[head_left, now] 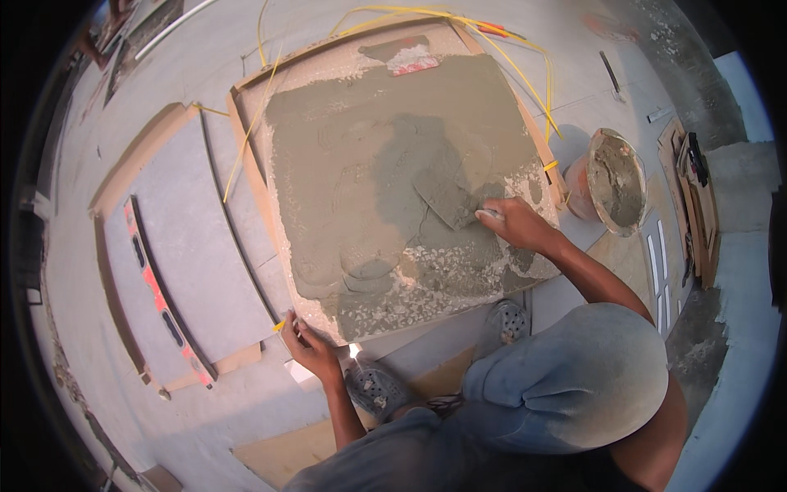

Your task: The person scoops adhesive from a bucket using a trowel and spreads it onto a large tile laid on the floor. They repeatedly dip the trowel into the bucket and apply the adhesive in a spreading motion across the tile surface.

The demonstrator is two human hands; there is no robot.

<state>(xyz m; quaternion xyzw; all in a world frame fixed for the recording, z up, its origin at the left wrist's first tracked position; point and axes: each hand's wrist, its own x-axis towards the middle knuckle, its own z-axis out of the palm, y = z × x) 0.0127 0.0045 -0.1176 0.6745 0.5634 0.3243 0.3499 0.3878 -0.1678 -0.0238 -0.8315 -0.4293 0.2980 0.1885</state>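
My right hand (518, 223) is closed round the handle of a trowel (443, 199), whose blade lies flat on wet grey mortar (328, 148). The mortar covers most of the upturned back of a large tile (318, 318); thin, speckled patches show along its near edge and right side. At the tile's near left corner my left hand (311, 348) grips the edge, its fingertips partly hidden. Beneath the tile is a shallow cardboard box (246, 123). A small torn red and white scrap (412, 61) lies at the tile's far edge.
A bucket of mortar (579, 189) stands right of the tile. On the left, a red spirit level (160, 291) lies on another tile (176, 205) in cardboard. Loose yellow straps (548, 90) curl around the far side. Cardboard pieces (698, 221) are stacked at far right. My shoes (377, 389) are near the front edge.
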